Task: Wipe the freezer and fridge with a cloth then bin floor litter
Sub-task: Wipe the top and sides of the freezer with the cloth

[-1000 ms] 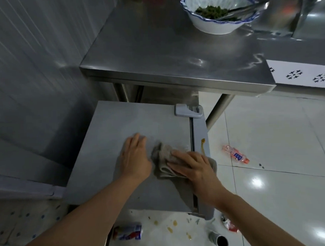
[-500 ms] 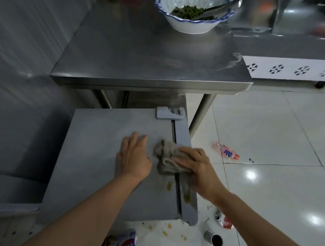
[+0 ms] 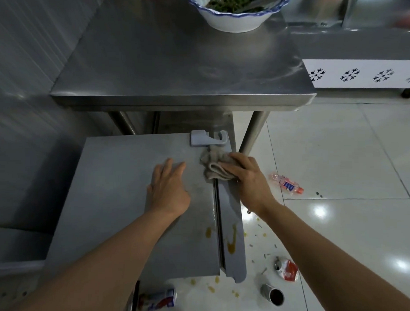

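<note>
Against the view half a second earlier, we see that the right hand (image 3: 247, 177) has carried the cloth (image 3: 214, 165) farther from us along the seam of the freezer lid (image 3: 112, 193), so that the cloth now lies just below the grey hinge bracket (image 3: 208, 137). Two orange-brown stains (image 3: 231, 240) that sat close to the cloth are now exposed, well nearer to us than it. The left hand (image 3: 169, 186) remains flat and spread on the lid, holding nothing.

Nearest us, floor litter lies on the white tiles: a red-and-blue can (image 3: 158, 300) on its side, a dark open can (image 3: 272, 295), and a crushed red can (image 3: 287, 268), with yellowish spatters (image 3: 212, 286) among them. Farther right lies a crumpled plastic bottle (image 3: 286, 184).

We note that the right hand presses down on the cloth with fingers extended over it; the bunched folds protrude to the left of the fingertips and touch the lid across the seam. The wrist hides the cloth's right edge.

Beyond the freezer stands a steel table (image 3: 184, 70), its leg (image 3: 252, 132) just behind the right hand. A blue-rimmed bowl (image 3: 236, 20) of greens sits at the table's far side.
</note>
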The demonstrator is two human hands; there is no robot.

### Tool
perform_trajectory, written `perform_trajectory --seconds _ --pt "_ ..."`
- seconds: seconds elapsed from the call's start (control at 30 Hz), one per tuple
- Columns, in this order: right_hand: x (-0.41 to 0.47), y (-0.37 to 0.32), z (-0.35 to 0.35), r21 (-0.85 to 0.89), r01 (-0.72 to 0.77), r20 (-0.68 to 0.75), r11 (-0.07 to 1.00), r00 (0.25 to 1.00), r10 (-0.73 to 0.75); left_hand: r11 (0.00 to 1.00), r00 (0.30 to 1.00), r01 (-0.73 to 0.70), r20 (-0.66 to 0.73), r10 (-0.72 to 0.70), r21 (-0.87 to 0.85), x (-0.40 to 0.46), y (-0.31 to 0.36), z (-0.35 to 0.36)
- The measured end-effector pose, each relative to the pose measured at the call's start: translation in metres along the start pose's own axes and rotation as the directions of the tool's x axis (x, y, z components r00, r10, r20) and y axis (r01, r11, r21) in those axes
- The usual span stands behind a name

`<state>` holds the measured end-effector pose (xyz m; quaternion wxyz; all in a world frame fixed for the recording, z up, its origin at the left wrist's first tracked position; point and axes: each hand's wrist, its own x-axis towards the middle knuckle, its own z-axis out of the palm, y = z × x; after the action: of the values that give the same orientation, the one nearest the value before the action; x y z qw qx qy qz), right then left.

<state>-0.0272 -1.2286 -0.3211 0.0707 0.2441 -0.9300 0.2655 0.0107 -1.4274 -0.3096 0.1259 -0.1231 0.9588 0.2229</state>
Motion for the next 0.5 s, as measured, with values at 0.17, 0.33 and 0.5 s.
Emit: perform_trajectory --seconds 0.17,0.33,0.5 --pt "-0.078 -0.029 -0.015 0.057 0.028 0.092 0.998 0.995 -0.034 0.998 0.998 -0.056 0.034 0.055 0.023 -0.02 -0.012 0.003" --pt "-0.058 -0.028 -0.017 -0.01 0.03 0.123 0.999 0.992 -0.029 0.979 0.988 -0.153 0.048 0.148 0.136 -0.048 -0.027 0.005" --pt "-0.029 -0.029 0.0 -0.059 -0.109 0.078 0.992 0.99 0.113 0.963 0.978 -0.208 0.027 0.206 0.171 -0.069 -0.04 0.002"
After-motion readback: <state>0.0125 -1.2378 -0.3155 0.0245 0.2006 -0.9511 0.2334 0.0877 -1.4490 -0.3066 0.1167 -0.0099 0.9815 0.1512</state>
